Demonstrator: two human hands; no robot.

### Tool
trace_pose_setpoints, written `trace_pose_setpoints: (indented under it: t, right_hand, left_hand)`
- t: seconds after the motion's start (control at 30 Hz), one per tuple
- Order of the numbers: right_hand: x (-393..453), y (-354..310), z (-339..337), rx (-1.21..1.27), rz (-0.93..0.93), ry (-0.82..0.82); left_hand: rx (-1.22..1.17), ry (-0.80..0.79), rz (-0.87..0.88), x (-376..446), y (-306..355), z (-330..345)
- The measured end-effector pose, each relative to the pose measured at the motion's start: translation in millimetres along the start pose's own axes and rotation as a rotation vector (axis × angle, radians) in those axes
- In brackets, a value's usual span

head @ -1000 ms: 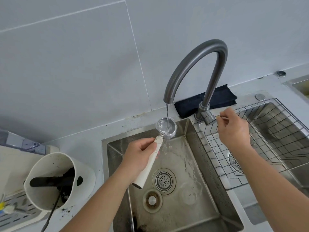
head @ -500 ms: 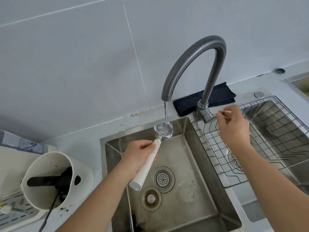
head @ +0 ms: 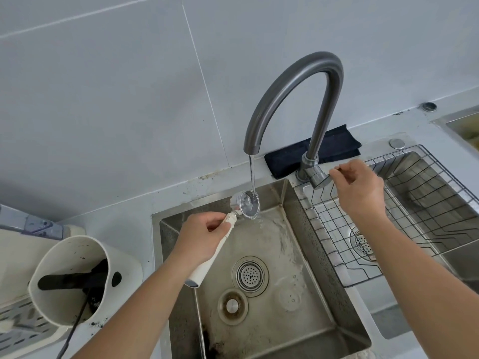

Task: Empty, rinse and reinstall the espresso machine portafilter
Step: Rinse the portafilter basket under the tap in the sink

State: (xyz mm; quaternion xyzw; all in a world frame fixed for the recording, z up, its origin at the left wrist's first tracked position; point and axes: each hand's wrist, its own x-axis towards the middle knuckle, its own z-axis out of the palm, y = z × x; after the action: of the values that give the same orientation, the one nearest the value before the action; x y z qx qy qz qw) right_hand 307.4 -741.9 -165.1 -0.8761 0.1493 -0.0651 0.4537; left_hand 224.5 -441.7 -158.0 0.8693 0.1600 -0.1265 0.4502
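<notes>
My left hand [head: 204, 235] grips the white handle of the portafilter [head: 247, 205], holding its round metal basket tilted under the spout of the grey tap [head: 290, 94]. A thin stream of water [head: 252, 174] falls into the basket and spills off its lower right edge into the left sink basin [head: 272, 320]. My right hand [head: 359, 189] pinches the thin lever at the tap's base [head: 315, 177], thumb and fingers closed on it.
A white knock box [head: 70, 278] with coffee grounds and a dark bar stands left of the sink. A wire rack [head: 388, 229] lies over the right basin. A folded dark cloth [head: 334, 149] lies behind the tap. Drains sit in the left basin floor.
The portafilter basket has tipped from level to tilted, and water now pours out of it to the right. My right hand stays on the tap lever.
</notes>
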Motion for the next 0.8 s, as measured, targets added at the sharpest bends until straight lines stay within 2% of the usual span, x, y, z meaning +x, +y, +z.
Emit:
trace_pose_setpoints:
  t: [0.13,0.3,0.53,0.63,0.8]
  right_hand:
    - [2,-3,0,-0.010,-0.015,0.009]
    - [10,-5,2,-0.025,-0.021,0.014]
    - [13,-6,3,-0.046,-0.031,0.025]
    - [13,-5,4,-0.040,-0.034,0.026]
    - [12,-5,3,-0.033,-0.051,0.027]
  left_hand:
    - [0.041,0.036,0.077,-3,1,-2]
    - [0.189,0.111,0.265,-13,10,-8]
    - [0.581,0.208,0.600,-7,3,-19]
    - [0.663,0.247,0.648,-3,-3,-23]
    - [0.671,0.310,0.688,-1,-8,-26]
